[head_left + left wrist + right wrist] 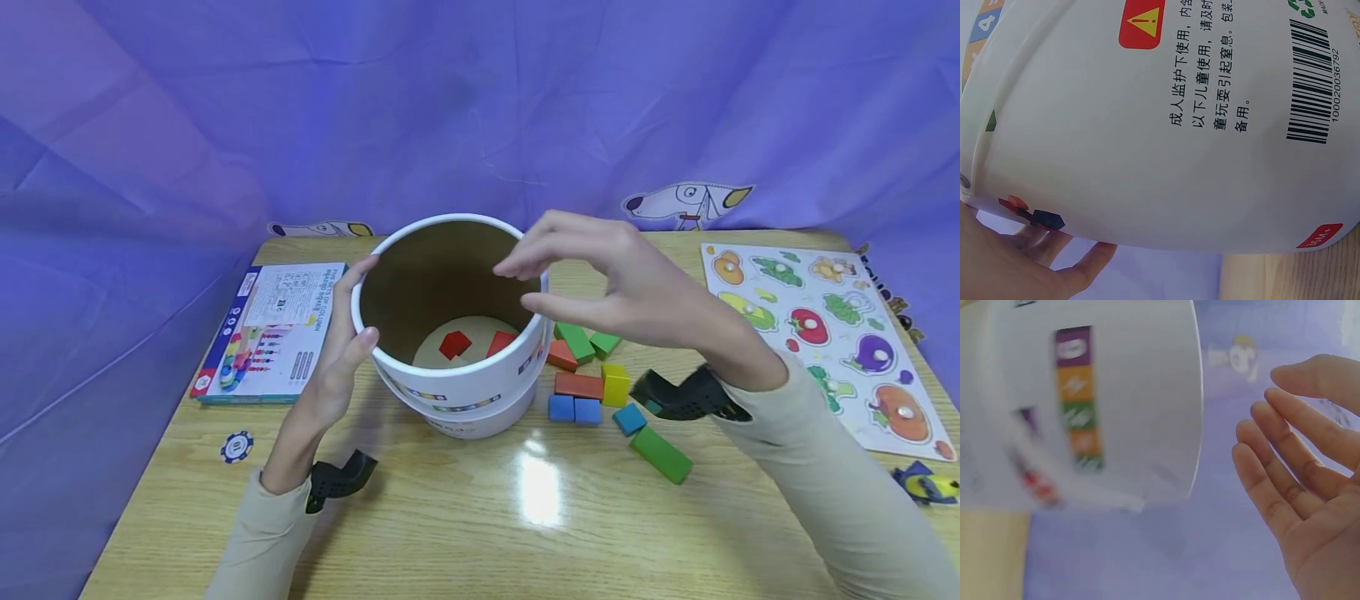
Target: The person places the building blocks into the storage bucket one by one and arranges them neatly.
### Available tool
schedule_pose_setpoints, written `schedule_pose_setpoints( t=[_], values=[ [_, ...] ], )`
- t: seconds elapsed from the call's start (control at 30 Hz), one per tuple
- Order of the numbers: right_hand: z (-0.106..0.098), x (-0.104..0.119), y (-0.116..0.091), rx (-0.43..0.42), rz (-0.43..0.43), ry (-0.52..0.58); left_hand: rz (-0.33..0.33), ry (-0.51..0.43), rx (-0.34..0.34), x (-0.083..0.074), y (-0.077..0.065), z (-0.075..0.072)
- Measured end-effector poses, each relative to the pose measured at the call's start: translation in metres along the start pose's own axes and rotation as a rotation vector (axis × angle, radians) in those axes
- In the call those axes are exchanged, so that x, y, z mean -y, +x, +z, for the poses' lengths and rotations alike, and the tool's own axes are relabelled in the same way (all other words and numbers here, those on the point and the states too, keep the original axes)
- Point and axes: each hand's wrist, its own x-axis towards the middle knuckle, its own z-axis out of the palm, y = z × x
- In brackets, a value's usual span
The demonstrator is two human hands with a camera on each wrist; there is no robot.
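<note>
Left hand (333, 367): grips the bucket (450, 385) at its left rim.
Right hand (626, 283): fingers loosely bent, thumb apart, holding nothing; near the right rim, closer to the loose blocks (579, 386).
Bucket: between both hands, mouth up, red blocks (454, 344) inside.

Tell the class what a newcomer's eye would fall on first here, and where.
Probably the big white bucket on the table, with red blocks inside and the left hand gripping its left side. The right hand hovers, holding nothing, by its right side. Next come the bright blocks right of the bucket, and the vegetable puzzle board farther right.
</note>
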Motion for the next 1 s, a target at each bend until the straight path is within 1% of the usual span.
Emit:
schedule_pose_setpoints(
  t=[0.13, 0.27, 0.4, 0.5, 0.6, 0.67, 0.77, 0.87, 1.0],
  values=[
    [-0.010, -0.002, -0.041, -0.066, 0.058, -0.057, 0.002, -0.006, 0.003, 0.000, 0.000, 0.001],
    [-0.008, -0.015, -0.088, -0.075, 0.152, -0.115, -0.002, -0.006, -0.005, 0.000, 0.000, 0.001],
    [0.007, -0.031, -0.136, -0.058, 0.266, -0.148, -0.004, -0.004, -0.015, 0.000, 0.000, 0.002],
    [0.022, -0.039, -0.168, -0.068, 0.350, -0.130, -0.006, -0.006, -0.013, -0.001, 0.000, 0.001],
    [0.036, -0.044, -0.194, -0.082, 0.434, -0.102, -0.010, -0.003, -0.017, -0.003, 0.000, 0.001],
    [0.044, -0.047, -0.206, -0.075, 0.495, -0.092, -0.014, -0.002, -0.023, -0.004, -0.001, 0.001],
    [0.054, -0.052, -0.217, -0.047, 0.574, -0.100, -0.017, -0.003, -0.032, -0.004, -0.002, 0.000],
    [0.061, -0.055, -0.220, -0.018, 0.616, -0.123, -0.022, -0.011, -0.030, -0.004, -0.002, 0.000],
    [0.064, -0.056, -0.220, -0.012, 0.659, -0.144, -0.029, -0.011, -0.021, -0.003, -0.001, 0.001]
  ],
)
